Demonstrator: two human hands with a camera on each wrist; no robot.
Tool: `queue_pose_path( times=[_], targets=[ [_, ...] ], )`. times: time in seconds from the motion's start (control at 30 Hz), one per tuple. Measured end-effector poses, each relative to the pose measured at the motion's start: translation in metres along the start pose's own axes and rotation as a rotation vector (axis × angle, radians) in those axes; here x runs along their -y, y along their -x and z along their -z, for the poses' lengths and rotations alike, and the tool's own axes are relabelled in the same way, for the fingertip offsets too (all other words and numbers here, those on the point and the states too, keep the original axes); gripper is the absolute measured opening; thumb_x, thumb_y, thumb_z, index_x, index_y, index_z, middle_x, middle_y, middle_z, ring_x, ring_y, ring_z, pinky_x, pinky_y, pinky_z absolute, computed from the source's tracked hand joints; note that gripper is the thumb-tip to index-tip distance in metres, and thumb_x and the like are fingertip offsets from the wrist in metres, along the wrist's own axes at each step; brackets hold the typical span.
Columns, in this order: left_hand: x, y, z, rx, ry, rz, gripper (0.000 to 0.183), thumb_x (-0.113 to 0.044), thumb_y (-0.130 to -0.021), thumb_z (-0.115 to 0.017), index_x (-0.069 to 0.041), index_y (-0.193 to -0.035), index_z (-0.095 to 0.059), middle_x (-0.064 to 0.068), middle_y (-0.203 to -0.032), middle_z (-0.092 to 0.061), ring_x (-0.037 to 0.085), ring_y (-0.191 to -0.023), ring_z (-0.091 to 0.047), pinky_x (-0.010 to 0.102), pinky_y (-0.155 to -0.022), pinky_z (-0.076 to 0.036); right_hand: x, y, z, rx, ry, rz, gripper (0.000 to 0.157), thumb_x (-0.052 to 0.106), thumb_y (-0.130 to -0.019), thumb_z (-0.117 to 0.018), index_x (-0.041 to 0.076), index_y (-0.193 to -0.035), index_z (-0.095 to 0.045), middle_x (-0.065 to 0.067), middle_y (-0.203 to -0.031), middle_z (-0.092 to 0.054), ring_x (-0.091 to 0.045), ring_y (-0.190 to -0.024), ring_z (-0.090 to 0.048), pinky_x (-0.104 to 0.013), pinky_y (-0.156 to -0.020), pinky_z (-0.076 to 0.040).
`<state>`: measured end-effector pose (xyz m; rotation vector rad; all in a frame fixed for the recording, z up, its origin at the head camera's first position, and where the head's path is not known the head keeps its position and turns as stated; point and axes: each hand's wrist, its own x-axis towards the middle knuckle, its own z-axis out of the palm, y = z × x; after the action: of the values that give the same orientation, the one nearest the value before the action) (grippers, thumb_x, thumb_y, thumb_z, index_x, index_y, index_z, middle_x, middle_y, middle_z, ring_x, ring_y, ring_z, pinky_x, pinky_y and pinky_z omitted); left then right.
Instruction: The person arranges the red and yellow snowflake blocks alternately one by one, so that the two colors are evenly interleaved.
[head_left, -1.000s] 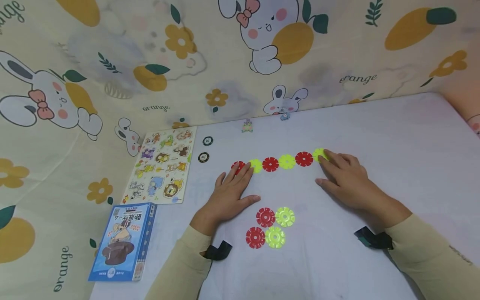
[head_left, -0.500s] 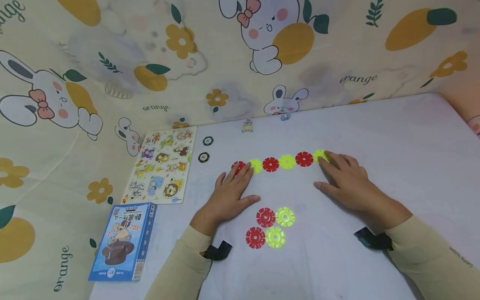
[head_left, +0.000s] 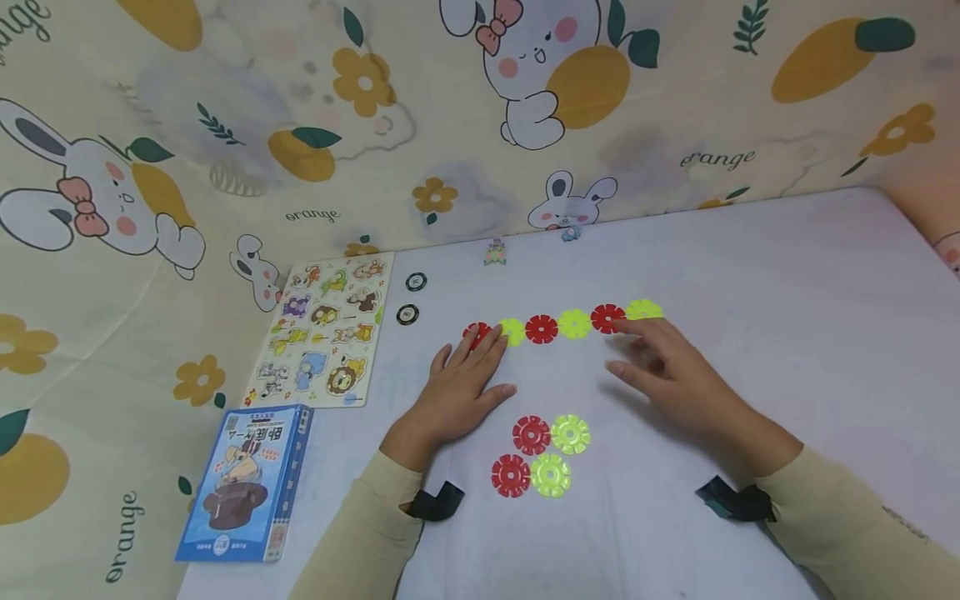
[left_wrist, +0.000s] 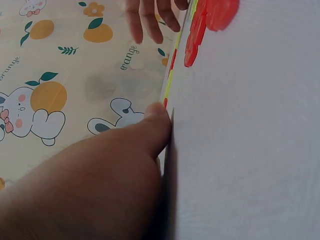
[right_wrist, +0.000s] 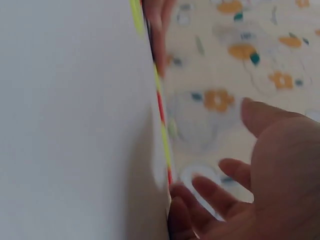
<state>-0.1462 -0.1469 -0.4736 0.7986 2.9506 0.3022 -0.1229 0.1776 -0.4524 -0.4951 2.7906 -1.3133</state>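
Observation:
Notched red and yellow-green plastic discs, like snowflake building discs, form a row across the table. My left hand point(head_left: 457, 400) lies with fingers spread, its fingertips over the red disc point(head_left: 470, 330) at the row's left end and close to a yellow-green disc point(head_left: 513, 332). At the other end, my right hand point(head_left: 686, 383) hovers with loosely bent fingers and holds nothing. Its index fingertip overlaps a red disc point(head_left: 604, 317), just below the last yellow-green disc point(head_left: 643, 309). Nearer me, two red discs point(head_left: 511, 475) lie beside two yellow-green discs point(head_left: 551, 474).
A blue box point(head_left: 236, 487) and an animal sticker sheet point(head_left: 322, 333) lie at the left. Two small black round tokens point(head_left: 407, 314) sit beside the sheet. Two tiny figures point(head_left: 495, 252) are near the back edge, where a printed cloth point(head_left: 465, 100) rises.
My right hand has lifted off the last yellow-green disc and shifted left and toward me, uncovering that disc. The left hand stays in place, with its thumb slightly drawn in.

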Motion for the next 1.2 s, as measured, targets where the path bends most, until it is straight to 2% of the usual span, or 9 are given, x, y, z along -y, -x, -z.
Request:
queue_pose_path(
  times=[0.1, 0.2, 0.37, 0.5, 0.57, 0.8, 0.93, 1.2],
  targets=[
    [-0.001, 0.001, 0.002, -0.001, 0.003, 0.001, 0.071, -0.06, -0.095, -0.036, -0.026, -0.155, -0.015, -0.009, -0.159, -0.007, 0.021, -0.144, 0.002, 0.056, -0.109, -0.006, 0.014, 0.005, -0.015, 0.089, -0.096, 0.029, 0.06, 0.037, -0.085, -0.072, 0.021, -0.138, -0.048, 0.003, -0.128, -0.05, -0.015, -0.111, -0.048, -0.04, -0.085, -0.048],
    [-0.002, 0.002, 0.004, -0.001, 0.004, 0.003, 0.069, -0.057, -0.096, -0.037, -0.027, -0.155, -0.014, -0.01, -0.159, -0.007, 0.021, -0.144, 0.002, 0.056, -0.109, -0.006, 0.029, 0.011, -0.033, 0.18, -0.108, 0.069, 0.063, 0.04, -0.081, -0.076, 0.022, -0.136, -0.05, 0.008, -0.128, -0.051, -0.011, -0.116, -0.045, -0.04, -0.092, -0.045],
    [-0.001, 0.002, 0.003, -0.003, 0.001, 0.002, 0.068, -0.056, -0.097, -0.037, -0.028, -0.154, -0.014, -0.01, -0.159, -0.007, 0.02, -0.144, 0.002, 0.056, -0.109, -0.006, 0.048, 0.014, -0.063, 0.241, 0.035, 0.143, 0.064, 0.049, -0.074, -0.079, 0.026, -0.13, -0.058, 0.016, -0.12, -0.05, -0.005, -0.112, -0.04, -0.038, -0.09, -0.042],
    [0.0, 0.002, 0.002, -0.007, -0.002, -0.001, 0.069, -0.057, -0.096, -0.037, -0.027, -0.155, -0.015, -0.01, -0.159, -0.008, 0.021, -0.144, 0.001, 0.056, -0.109, -0.006, 0.057, 0.013, -0.077, 0.214, 0.113, 0.161, 0.048, 0.043, -0.073, -0.081, 0.027, -0.115, -0.066, 0.015, -0.109, -0.048, -0.006, -0.102, -0.039, -0.036, -0.082, -0.037],
    [0.0, 0.002, 0.002, -0.009, -0.005, -0.001, 0.069, -0.057, -0.096, -0.036, -0.027, -0.155, -0.015, -0.01, -0.159, -0.008, 0.021, -0.145, 0.001, 0.056, -0.109, -0.006, 0.059, 0.013, -0.08, 0.206, 0.112, 0.149, 0.038, 0.037, -0.073, -0.083, 0.028, -0.106, -0.067, 0.015, -0.106, -0.048, -0.008, -0.099, -0.039, -0.036, -0.079, -0.035],
    [-0.002, 0.002, 0.003, -0.005, -0.01, 0.002, 0.069, -0.058, -0.096, -0.036, -0.027, -0.155, -0.015, -0.009, -0.159, -0.008, 0.021, -0.145, 0.001, 0.056, -0.11, -0.006, 0.062, 0.012, -0.079, 0.191, 0.104, 0.065, 0.047, 0.036, -0.066, -0.088, 0.025, -0.107, -0.066, 0.013, -0.107, -0.048, -0.009, -0.101, -0.04, -0.035, -0.079, -0.039],
    [-0.002, 0.002, 0.002, -0.001, -0.011, 0.004, 0.069, -0.058, -0.096, -0.036, -0.027, -0.155, -0.014, -0.01, -0.159, -0.007, 0.021, -0.144, 0.002, 0.056, -0.11, -0.005, 0.062, 0.012, -0.079, 0.194, 0.094, 0.072, 0.04, 0.034, -0.067, -0.087, 0.027, -0.1, -0.066, 0.014, -0.104, -0.049, -0.009, -0.1, -0.041, -0.036, -0.081, -0.038],
    [0.0, 0.001, 0.001, -0.001, -0.016, -0.002, 0.069, -0.058, -0.096, -0.035, -0.027, -0.155, -0.013, -0.01, -0.159, -0.007, 0.02, -0.144, 0.003, 0.056, -0.11, -0.005, 0.064, 0.013, -0.079, 0.219, 0.14, 0.142, 0.051, 0.037, -0.073, -0.083, 0.026, -0.119, -0.065, 0.013, -0.107, -0.048, -0.008, -0.1, -0.039, -0.035, -0.076, -0.034]
  ],
)
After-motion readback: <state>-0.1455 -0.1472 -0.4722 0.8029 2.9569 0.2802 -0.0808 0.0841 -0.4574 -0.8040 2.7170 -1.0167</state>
